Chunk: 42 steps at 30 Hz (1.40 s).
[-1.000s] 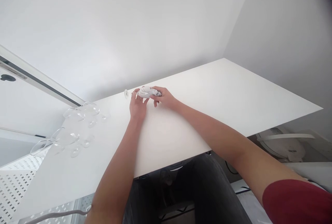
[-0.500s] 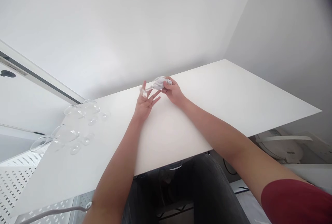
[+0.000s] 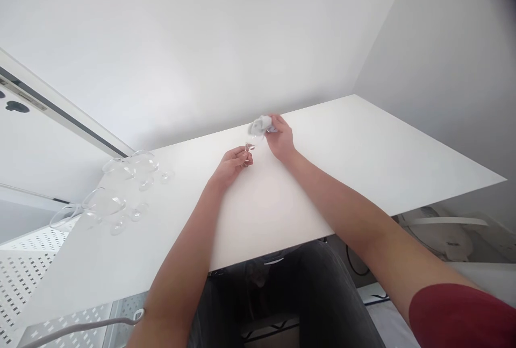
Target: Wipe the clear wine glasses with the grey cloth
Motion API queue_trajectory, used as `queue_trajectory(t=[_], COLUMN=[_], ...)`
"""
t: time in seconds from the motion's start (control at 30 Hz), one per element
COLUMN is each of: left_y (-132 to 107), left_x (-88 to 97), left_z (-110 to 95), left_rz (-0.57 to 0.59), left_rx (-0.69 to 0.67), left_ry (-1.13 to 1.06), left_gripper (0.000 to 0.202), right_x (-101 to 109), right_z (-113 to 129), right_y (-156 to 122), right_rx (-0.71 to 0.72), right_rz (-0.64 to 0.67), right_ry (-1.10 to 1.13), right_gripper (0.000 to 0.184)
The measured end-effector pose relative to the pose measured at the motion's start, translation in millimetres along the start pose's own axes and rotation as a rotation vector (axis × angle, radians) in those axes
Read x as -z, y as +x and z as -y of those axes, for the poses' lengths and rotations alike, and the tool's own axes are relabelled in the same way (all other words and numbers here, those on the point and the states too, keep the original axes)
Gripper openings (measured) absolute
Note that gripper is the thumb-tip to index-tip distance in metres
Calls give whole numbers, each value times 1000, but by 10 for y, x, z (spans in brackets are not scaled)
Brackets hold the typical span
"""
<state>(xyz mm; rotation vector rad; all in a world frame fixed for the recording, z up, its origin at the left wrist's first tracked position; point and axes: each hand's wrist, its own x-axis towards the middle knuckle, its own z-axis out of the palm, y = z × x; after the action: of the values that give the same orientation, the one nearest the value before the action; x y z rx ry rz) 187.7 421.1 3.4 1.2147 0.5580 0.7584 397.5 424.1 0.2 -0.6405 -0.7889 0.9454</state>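
Note:
A clear stemmed glass (image 3: 255, 140) is held above the far middle of the white table (image 3: 262, 203), tilted between my two hands. My left hand (image 3: 230, 168) is closed, pinching its lower end with thumb and fingers. My right hand (image 3: 281, 138) is closed on a white cloth (image 3: 260, 124) bunched at the upper part of the glass. The cloth hides much of the bowl, and I cannot tell how far it goes inside.
Several clear stemmed glasses (image 3: 116, 205) stand at the table's left end. A grey cable (image 3: 84, 326) runs beside my left forearm, near a white perforated panel (image 3: 24, 283). The wall (image 3: 226, 41) rises behind the table. Below the right edge is a pale round object (image 3: 447, 238).
My left hand's spread fingers have closed on the glass's lower end, and the hand has moved slightly right. My right hand and the cloth have shifted a little right.

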Motion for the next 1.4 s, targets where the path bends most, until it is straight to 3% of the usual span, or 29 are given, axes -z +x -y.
queue_trajectory(t=[0.07, 0.13, 0.27, 0.33, 0.47, 0.57, 0.7, 0.77, 0.83, 0.93, 1.03, 1.1, 1.13, 1.17, 1.27, 1.3, 1.4], left_y=[29, 52, 64, 64, 66, 59, 37, 30, 29, 27, 21, 21, 22, 24, 25, 20, -7], left_x=[28, 60, 94, 102, 110, 93, 65, 62, 57, 27, -14, -28, -29, -27, -22, -25, -55], left_z=[26, 57, 110, 126, 126, 103, 60, 46, 42, 48, 57, 59, 59, 59, 52, 48, 29], left_rz=[-79, -193, -363, -418, -461, -478, -483, -506, -533, -516, -467, -470, -478, -485, -489, -487, -448], left_rx=[-77, -152, -214, -235, -258, -325, -385, -383, -358, -295, -306, -344, -351, -345, -310, -301, -273], left_ry=[-32, -70, 24, 72, 86, 54, 24, -4, -19, 46, 102, 95, 89, 85, 86, 88, 114], left_gripper=[20, 20, 31, 34, 35, 37, 36, 37, 37, 38, 42, 42, 42, 42, 41, 41, 42], right_x=[-6, -56, -260, -338, -353, -306, -220, -178, -166, -222, -313, -347, -351, -347, -297, -273, -215], right_z=[-41, -87, -121, -94, -27, -37, -108, -134, -141, -121, -96, -99, -110, -127, -206, -234, -291], right_y=[32, 17, -167, -265, -316, -249, -129, -92, -94, -179, -301, -347, -353, -346, -272, -237, -141], right_rx=[3, -54, -309, -336, -319, -363, -303, -344, -389, -366, -280, -176, -121, -80, -73, -100, -189], right_rz=[-152, -133, 269, 421, 515, 418, 100, -48, -56, 196, 483, 571, 575, 560, 451, 383, 47], right_ry=[29, 30, -64, -118, -149, -95, 2, -4, -33, -99, -263, -381, -431, -476, -566, -562, -446], right_gripper=[24, 30, 36, 37, 35, 32, 25, 24, 26, 43, 83, 106, 106, 97, 46, 40, 49])
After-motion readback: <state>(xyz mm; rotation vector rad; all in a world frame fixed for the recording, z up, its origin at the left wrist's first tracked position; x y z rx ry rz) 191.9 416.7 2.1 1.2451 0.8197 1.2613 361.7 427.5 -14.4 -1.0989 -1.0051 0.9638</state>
